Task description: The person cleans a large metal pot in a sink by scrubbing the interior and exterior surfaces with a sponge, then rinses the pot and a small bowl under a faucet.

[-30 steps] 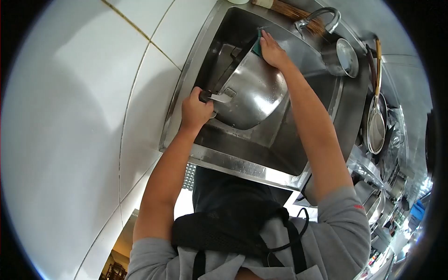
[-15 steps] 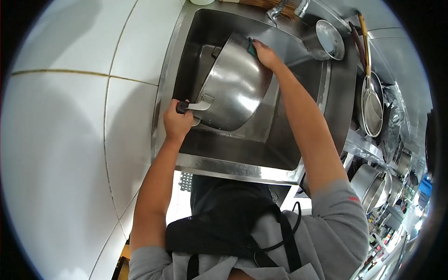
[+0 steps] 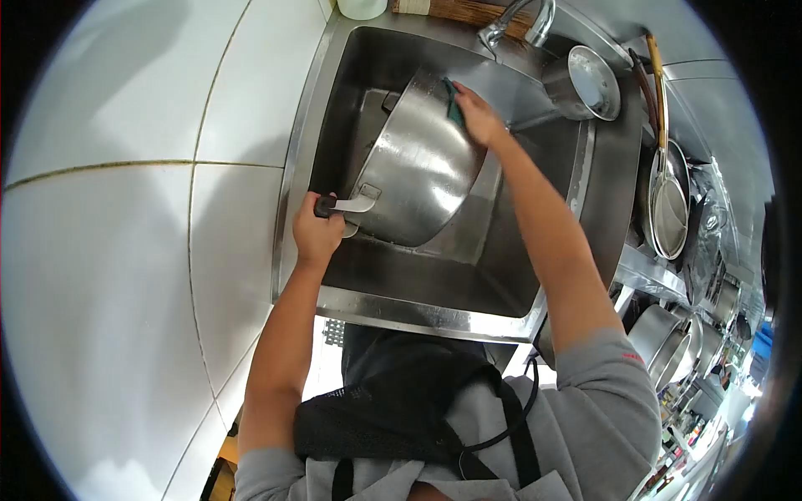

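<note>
A large steel pot point(image 3: 422, 159) lies tilted on its side in the sink point(image 3: 434, 321), its outer wall and base edge facing up and right. My left hand point(image 3: 316, 230) is closed round the pot's side handle point(image 3: 327, 206), which has a black grip, near the sink's left rim. With my right hand point(image 3: 480, 117) I press a dark green scouring pad point(image 3: 454, 102) against the pot's outside, toward its far end. The fingers partly cover the pad. The inside of the pot is hidden from view.
Behind the sink is a faucet point(image 3: 494, 33) beside a bundle of brown bristles point(image 3: 459, 10). A small steel pot point(image 3: 585, 83) stands at the back right corner. Strainers point(image 3: 670, 209) hang along the right, and a white tiled wall point(image 3: 109, 275) borders the left.
My right hand and the pad have shifted slightly along the pot's wall, toward me. The whole view has tipped a little, so the sink appears lower. My left hand keeps its hold.
</note>
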The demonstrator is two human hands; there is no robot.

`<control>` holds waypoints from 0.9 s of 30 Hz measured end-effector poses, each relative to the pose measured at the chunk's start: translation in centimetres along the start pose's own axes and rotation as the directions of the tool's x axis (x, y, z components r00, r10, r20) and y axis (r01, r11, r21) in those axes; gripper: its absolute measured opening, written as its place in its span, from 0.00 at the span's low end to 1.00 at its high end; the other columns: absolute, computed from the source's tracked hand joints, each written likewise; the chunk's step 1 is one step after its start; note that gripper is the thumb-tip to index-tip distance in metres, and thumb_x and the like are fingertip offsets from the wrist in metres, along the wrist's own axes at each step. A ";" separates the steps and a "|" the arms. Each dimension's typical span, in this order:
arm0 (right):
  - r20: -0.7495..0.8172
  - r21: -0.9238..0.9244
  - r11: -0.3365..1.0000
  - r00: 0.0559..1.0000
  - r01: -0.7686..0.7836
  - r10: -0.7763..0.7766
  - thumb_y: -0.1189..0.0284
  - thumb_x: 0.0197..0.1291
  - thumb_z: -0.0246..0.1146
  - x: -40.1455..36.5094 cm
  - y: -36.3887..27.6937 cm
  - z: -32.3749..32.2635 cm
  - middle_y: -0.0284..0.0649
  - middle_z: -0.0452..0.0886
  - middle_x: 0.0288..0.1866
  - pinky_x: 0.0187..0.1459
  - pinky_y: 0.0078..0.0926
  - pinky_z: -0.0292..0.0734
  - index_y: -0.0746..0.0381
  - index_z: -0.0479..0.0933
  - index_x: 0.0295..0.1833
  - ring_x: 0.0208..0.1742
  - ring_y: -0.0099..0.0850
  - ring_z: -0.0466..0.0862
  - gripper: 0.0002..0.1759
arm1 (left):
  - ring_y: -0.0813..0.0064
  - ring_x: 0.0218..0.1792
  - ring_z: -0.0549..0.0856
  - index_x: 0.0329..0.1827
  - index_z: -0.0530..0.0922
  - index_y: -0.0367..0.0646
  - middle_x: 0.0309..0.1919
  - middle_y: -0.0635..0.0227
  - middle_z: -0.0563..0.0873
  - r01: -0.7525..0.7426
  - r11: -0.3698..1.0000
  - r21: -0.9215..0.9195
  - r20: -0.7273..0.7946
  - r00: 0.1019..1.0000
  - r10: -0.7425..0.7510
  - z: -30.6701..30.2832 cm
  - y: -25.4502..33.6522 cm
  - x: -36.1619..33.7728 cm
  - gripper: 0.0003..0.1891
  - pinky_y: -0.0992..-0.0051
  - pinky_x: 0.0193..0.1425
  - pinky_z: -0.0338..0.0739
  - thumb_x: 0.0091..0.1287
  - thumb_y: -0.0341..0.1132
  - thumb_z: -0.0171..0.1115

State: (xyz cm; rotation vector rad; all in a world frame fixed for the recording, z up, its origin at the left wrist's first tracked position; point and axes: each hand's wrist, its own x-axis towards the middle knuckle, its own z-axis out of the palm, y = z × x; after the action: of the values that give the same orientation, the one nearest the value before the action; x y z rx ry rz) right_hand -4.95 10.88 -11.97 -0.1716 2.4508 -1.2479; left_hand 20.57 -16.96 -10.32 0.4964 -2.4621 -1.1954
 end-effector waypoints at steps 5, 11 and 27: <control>-0.204 -0.251 0.961 0.964 0.118 -0.171 0.52 0.71 0.47 -3.5 -0.7 1.6 0.49 0.68 0.75 0.75 0.44 0.59 0.52 0.68 0.74 0.74 0.55 0.66 0.30 | 0.41 0.29 0.82 0.31 0.75 0.38 0.23 0.50 0.82 0.119 0.991 0.055 0.003 0.993 -0.119 0.0 0.3 0.1 0.09 0.56 0.32 0.75 0.58 0.31 0.68; 0.063 -0.561 0.678 0.841 0.475 -0.537 0.57 0.56 0.64 -16.7 -1.8 3.9 0.39 0.61 0.79 0.70 0.78 0.48 0.40 0.70 0.72 0.80 0.56 0.54 0.35 | 0.42 0.28 0.82 0.31 0.75 0.38 0.22 0.50 0.81 0.083 0.995 0.062 -0.022 0.996 -0.081 0.2 0.9 0.4 0.08 0.57 0.31 0.75 0.57 0.30 0.68; -0.520 0.065 0.979 0.844 0.193 -0.132 0.63 0.73 0.56 -21.0 -0.2 11.0 0.61 0.58 0.78 0.70 0.43 0.65 0.56 0.47 0.82 0.76 0.59 0.63 0.38 | 0.58 0.31 0.84 0.38 0.79 0.32 0.28 0.50 0.84 -0.033 0.988 0.152 0.046 0.999 0.027 -0.7 0.9 -0.1 0.12 0.64 0.40 0.77 0.60 0.33 0.68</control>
State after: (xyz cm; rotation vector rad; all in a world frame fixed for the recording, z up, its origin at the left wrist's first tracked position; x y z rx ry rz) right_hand 18.66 8.30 -11.77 -0.0115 2.8442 -1.6880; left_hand 20.80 -16.88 -9.18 0.4773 -2.6019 -1.0215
